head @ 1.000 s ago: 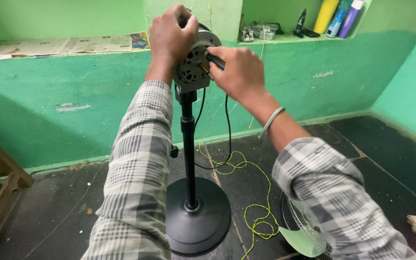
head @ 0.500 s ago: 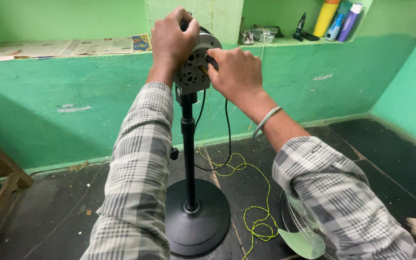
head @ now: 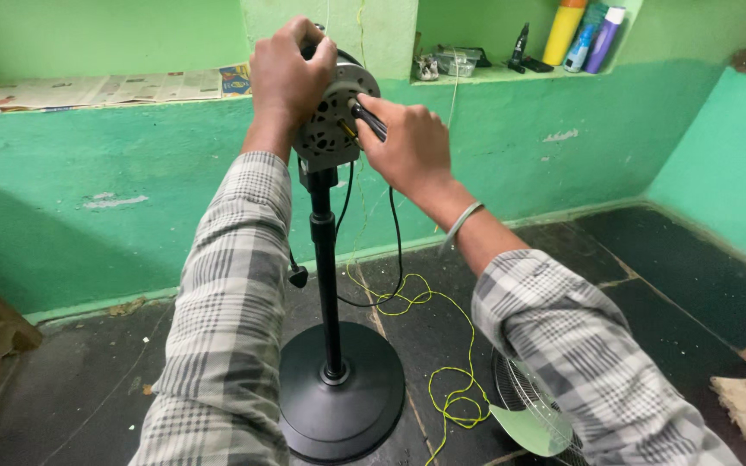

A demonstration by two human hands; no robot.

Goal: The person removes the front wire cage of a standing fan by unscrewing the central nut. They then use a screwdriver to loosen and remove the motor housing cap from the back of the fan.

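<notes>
Two hands working on one fan motor, upper centre of the frame.
The left hand is gripping the fan motor closed-fingered; the right hand is pinching one dark-handled tool against it.

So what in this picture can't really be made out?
- Top of the fan motor: head view, covered by the left hand.
- Tip of the dark tool: too small, and the right hand wraps its handle.
- Fan guard on the floor: hidden by the right sleeve and cut by the bottom edge.
- Small items on the shelf: too small to name.
</notes>
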